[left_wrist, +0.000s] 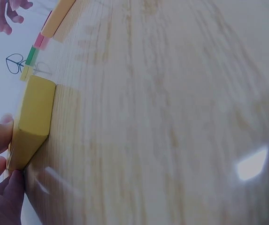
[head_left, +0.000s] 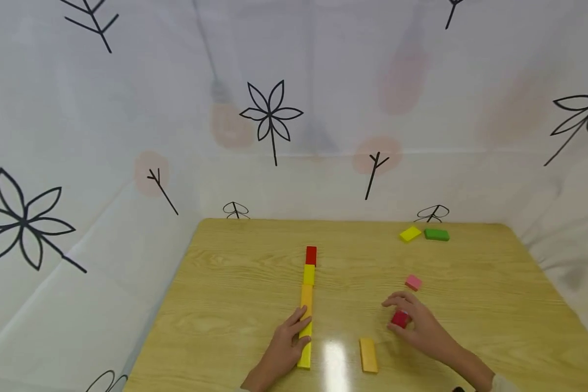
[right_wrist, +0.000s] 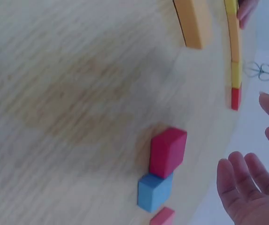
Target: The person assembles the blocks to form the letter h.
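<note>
A straight row of blocks runs away from me: a yellow block (head_left: 304, 360) nearest, then an orange block (head_left: 306, 294), a second yellow block (head_left: 308, 275) and a red block (head_left: 311, 255) at the far end. My left hand (head_left: 285, 348) rests on the row's near part, thumb and fingers touching the nearest yellow block (left_wrist: 35, 105). Over on the right, my right hand (head_left: 423, 326) hovers around a crimson block (head_left: 399, 319) with fingers spread. The right wrist view shows those fingers (right_wrist: 251, 180) apart from the crimson block (right_wrist: 167, 152). A blue block (right_wrist: 154, 191) touches it.
Between the hands lies a loose orange block (head_left: 368, 355). A pink block (head_left: 414, 282) sits beyond my right hand. Near the back edge are a yellow block (head_left: 410, 234) and a green block (head_left: 436, 234). White patterned cloth (head_left: 318, 179) hangs behind the wooden table (head_left: 225, 283).
</note>
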`<state>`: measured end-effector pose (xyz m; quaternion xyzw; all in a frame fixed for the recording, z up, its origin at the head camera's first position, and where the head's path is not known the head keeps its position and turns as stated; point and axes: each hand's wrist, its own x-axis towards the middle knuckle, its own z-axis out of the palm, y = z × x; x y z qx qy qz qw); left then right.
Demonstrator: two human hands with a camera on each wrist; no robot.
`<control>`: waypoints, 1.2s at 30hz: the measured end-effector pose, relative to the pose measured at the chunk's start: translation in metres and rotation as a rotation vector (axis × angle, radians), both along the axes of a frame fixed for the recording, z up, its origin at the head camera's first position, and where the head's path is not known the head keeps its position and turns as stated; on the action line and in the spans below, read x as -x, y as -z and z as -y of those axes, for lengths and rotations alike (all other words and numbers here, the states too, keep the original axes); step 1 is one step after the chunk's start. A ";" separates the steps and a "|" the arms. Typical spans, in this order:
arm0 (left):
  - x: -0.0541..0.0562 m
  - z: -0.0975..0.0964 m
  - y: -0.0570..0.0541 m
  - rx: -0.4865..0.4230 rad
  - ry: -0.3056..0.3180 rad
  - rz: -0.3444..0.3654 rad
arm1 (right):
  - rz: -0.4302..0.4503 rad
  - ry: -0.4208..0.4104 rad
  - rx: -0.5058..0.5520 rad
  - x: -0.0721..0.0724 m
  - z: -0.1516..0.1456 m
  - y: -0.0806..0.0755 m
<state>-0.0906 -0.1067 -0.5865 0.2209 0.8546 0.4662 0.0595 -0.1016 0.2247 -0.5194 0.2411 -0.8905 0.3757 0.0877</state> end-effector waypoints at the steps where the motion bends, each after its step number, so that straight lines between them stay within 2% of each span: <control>1: 0.000 -0.001 0.000 -0.003 0.001 0.004 | -0.004 0.007 0.003 0.002 -0.002 0.000; 6: 0.000 -0.002 0.001 0.003 -0.003 -0.010 | -0.021 0.019 0.022 0.014 -0.012 -0.001; 13: -0.001 -0.002 -0.001 0.013 0.001 -0.066 | -0.037 0.068 0.008 0.032 -0.024 -0.003; 22: 0.000 -0.003 -0.003 0.024 -0.012 -0.072 | -0.072 0.138 0.004 0.059 -0.040 0.001; 33: 0.000 -0.001 -0.002 0.017 -0.006 -0.095 | 0.007 0.200 0.030 0.081 -0.052 0.001; 36: 0.000 -0.001 -0.002 0.014 -0.003 -0.083 | 0.037 0.222 0.024 0.088 -0.054 0.002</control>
